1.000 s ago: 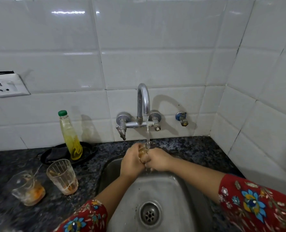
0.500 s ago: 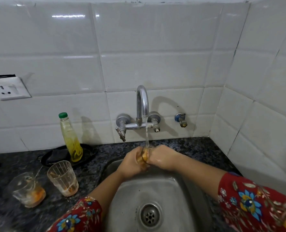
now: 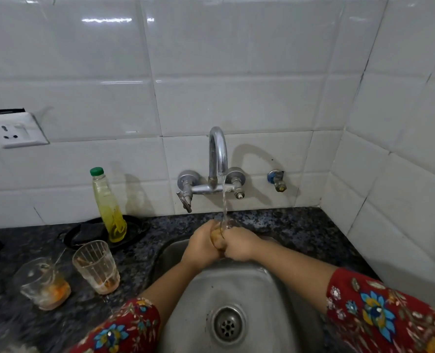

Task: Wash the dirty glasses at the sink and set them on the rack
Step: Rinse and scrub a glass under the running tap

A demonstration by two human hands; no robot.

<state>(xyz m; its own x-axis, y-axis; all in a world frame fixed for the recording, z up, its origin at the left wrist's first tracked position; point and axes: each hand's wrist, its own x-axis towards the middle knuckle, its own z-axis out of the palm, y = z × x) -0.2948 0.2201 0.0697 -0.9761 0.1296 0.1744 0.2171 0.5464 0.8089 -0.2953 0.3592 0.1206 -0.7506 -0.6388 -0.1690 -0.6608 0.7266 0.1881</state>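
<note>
left hand [image 3: 200, 248]: fingers curled round glass [image 3: 218, 237], gripping its left side.
right hand [image 3: 240, 247]: curled round same glass from the right, touching left hand.
glass: between both hands, over back of sink [image 3: 259, 296], under tap [image 3: 218, 159] stream.
second glass [image 3: 97, 267], third glass [image 3: 44, 284]: orange dregs, upright on surface [image 3: 292, 225] left of sink.
bottle [image 3: 108, 207]: yellow liquid, behind them.

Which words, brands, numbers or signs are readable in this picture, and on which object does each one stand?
No text can be read anywhere.
On the soap bottle: no label shows.
On the wall socket: no legible marking.
On the ribbed glass and the wider glass: only residue.
On the held glass: mostly covered, no print shows.
</note>
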